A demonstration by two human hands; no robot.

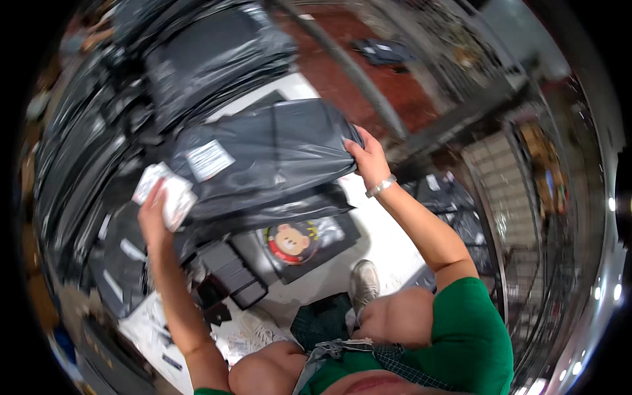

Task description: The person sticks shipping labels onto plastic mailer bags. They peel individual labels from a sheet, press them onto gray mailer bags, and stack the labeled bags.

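Note:
A large black plastic mailer bag [270, 145] lies across the middle, with a white label [210, 160] stuck near its left end. My right hand [370, 158] is closed on the bag's right end, thumb on top, a bracelet on the wrist. In my left hand [154, 214] is a small stack of white printed labels [166, 191], pinched beside the bag's left end. Another black bag shows under the near edge. Closer to me sits a dark packet with a cartoon bear [289, 242] on it.
Black bags pile up high at the far left [204, 59] and left [76, 171]. Dark grey boxes [232, 271] stand near my left forearm. A white surface [385, 237] lies beneath. Metal bars [355, 72] and wire racks [503, 178] rise on the right, with more black bags [454, 204] beside them.

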